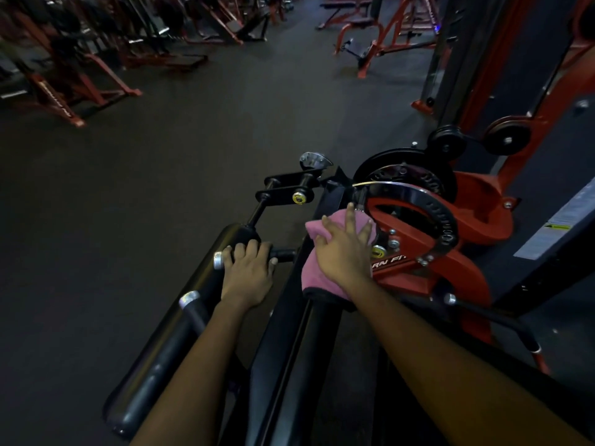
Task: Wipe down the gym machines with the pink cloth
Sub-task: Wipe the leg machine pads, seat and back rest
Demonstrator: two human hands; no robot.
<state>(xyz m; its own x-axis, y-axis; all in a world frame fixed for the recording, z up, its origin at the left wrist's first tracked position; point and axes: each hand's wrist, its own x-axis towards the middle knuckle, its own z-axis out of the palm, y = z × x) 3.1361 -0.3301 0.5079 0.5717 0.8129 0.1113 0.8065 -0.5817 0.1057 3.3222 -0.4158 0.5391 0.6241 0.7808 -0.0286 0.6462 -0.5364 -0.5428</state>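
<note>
Head view: right hand (pixel 346 252) presses, fingers spread, on the pink cloth (pixel 314 273), draped over the far end of the black pad (pixel 299 349) (beside the red frame (pixel 457 265)). Left hand (pixel 248 272) grips a black handle (pixel 285 254)

Lower centre: right hand (pixel 344 252) flat on a pink cloth (pixel 315 269), draped over a long black machine pad (pixel 289 381). Just left, left hand (pixel 248 273) around a short black metal handle (pixel 284 254). Red steel frame (pixel 412 278) at right.
</note>
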